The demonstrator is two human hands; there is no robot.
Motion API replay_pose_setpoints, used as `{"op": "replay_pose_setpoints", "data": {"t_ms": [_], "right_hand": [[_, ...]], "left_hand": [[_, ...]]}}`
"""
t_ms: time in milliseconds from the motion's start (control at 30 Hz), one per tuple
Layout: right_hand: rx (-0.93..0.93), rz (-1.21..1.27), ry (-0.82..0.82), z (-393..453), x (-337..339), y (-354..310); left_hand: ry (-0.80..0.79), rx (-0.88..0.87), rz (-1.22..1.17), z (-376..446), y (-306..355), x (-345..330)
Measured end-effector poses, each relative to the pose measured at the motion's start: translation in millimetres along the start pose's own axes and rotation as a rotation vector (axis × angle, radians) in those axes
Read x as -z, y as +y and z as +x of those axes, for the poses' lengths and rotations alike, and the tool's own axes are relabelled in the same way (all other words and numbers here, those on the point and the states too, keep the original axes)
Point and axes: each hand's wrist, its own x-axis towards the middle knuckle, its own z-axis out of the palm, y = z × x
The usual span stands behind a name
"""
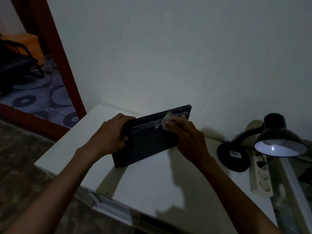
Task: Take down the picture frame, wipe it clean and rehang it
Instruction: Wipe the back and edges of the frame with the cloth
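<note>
Left hand (112,135) grips rectangular black frame (148,141); right hand (186,137) presses crumpled cloth (167,118).

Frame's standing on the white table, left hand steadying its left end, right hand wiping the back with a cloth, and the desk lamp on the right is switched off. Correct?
Not quite: the head view shows the desk lamp lit, its shade glowing. The rest holds.
</note>
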Motion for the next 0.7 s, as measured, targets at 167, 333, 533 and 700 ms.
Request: {"op": "replay_pose_setpoints", "data": {"t_ms": [167,333,533,700], "right_hand": [[-0.078,0.033,0.085,18,7,-10],[0.081,0.027,-0.063,37,0,-47],[0.009,-0.123,-0.187,45,8,-55],[-0.124,-0.123,-0.195,48,17,-52]], "left_hand": [[0.057,0.004,0.057,5,10,-8],[0.120,0.070,0.031,8,11,-14],[0.138,0.082,0.032,7,11,-15],[0.148,0.108,0.032,6,11,-16]]}}
